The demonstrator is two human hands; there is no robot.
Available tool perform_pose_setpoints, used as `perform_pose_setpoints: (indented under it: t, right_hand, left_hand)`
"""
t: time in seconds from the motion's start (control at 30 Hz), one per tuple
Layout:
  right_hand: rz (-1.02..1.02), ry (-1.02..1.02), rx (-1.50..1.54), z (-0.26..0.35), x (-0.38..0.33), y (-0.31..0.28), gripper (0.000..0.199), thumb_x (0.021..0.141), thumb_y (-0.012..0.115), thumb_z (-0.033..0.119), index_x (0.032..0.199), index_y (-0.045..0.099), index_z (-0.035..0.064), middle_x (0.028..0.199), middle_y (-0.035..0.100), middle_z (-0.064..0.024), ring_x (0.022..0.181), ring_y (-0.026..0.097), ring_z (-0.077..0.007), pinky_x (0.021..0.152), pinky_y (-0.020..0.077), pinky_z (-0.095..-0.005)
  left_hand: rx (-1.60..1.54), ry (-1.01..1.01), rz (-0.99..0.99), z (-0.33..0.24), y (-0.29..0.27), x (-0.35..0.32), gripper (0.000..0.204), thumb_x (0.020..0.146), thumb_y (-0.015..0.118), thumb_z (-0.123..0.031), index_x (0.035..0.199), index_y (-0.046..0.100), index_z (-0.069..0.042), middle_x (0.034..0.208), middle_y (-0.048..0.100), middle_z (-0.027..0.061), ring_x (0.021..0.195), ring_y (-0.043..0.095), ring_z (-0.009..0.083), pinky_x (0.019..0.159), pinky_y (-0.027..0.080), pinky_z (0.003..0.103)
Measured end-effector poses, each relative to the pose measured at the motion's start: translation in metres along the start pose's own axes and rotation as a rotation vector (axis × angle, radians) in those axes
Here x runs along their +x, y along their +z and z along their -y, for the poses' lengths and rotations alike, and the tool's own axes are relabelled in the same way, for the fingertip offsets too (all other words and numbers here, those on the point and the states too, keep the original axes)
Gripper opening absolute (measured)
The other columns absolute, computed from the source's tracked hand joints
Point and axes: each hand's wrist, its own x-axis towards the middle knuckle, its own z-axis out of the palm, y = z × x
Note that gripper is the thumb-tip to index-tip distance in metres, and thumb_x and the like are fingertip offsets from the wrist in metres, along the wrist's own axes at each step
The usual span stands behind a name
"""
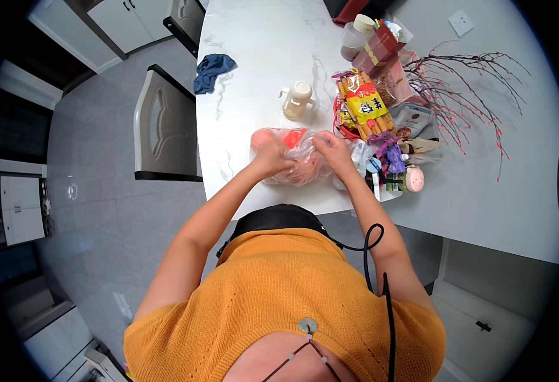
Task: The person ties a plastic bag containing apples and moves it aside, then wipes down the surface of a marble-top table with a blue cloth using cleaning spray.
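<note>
A clear plastic bag with reddish contents lies near the front edge of the white table. The left hand is partly curled, gripping its film; the right hand has thumb and fingers closed on it. Pulling the hands apart could tear the film and spill the contents; a shove forward could tip the bottle. Bold characters mark the yellow snack packet; smaller print is illegible.

"What are you wearing?"
"My mustard-orange knit top, with short sleeves."
"And at the neck?"
"My dark beaded cord with a pale round pendant."
"Any cable?"
"One black cable, looped on my right side."
</note>
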Motion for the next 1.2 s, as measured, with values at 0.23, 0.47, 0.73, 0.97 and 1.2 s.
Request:
perform_pose_setpoints:
  t: [0.23,0.47,0.73,0.97,1.2]
  right_hand:
    - [0.003,0.172,0.144,-0.006,0.003,0.002,0.022,0.083,0.056,0.018,0.095,0.061,0.0002,0.081,0.06,-0.0002,0.074,0.052,-0.0058,0.069,0.0425,-0.021]
    - [0.022,0.308,0.4,0.006,-0.001,0.011,0.023,0.081,0.057,0.017,0.099,0.059,0.003,0.09,0.061,-0.0018,0.083,0.054,-0.0085,0.074,0.0415,-0.0228]
    - [0.003,0.383,0.473,-0.004,-0.001,0.008,0.026,0.081,0.058,0.015,0.104,0.058,0.0032,0.095,0.06,-0.004,0.089,0.054,-0.011,0.08,0.0412,-0.025]
    - [-0.141,0.409,0.373,-0.019,-0.001,0.0,0.028,0.083,0.056,0.015,0.107,0.058,0.0018,0.093,0.06,-0.004,0.086,0.054,-0.0098,0.073,0.0434,-0.0236]
    - [-0.425,0.175,-0.117,-0.049,-0.009,-0.047,0.027,0.082,0.055,0.01,0.108,0.06,0.0053,0.081,0.062,-0.0054,0.066,0.057,-0.0102,0.059,0.0469,-0.0261]
  left_hand:
    - [0.197,0.446,-0.267,0.008,0.008,0.001,0.024,0.067,0.055,-0.006,0.09,0.06,-0.002,0.086,0.058,0.0135,0.078,0.056,0.0288,0.07,0.044,0.033]
    - [-0.537,-0.116,-0.035,0.016,0.01,0.005,0.037,0.069,0.053,0.003,0.105,0.052,-0.004,0.095,0.055,0.0081,0.089,0.052,0.0156,0.077,0.043,0.026]
    - [0.039,0.399,-0.293,-0.023,0.004,-0.004,0.05,0.065,0.063,0.0,0.113,0.053,-0.01,0.101,0.054,0.011,0.093,0.053,0.0255,0.082,0.043,0.034]
    - [0.042,0.423,-0.467,-0.005,0.013,-0.008,0.024,0.071,0.06,-0.004,0.095,0.065,-0.01,0.097,0.057,0.0105,0.094,0.054,0.0232,0.079,0.044,0.035]
    - [-0.261,-0.198,-0.6,0.042,0.021,-0.052,0.021,0.086,0.052,-0.02,0.081,0.061,-0.002,0.079,0.058,0.0083,0.08,0.052,0.0168,0.073,0.041,0.028]
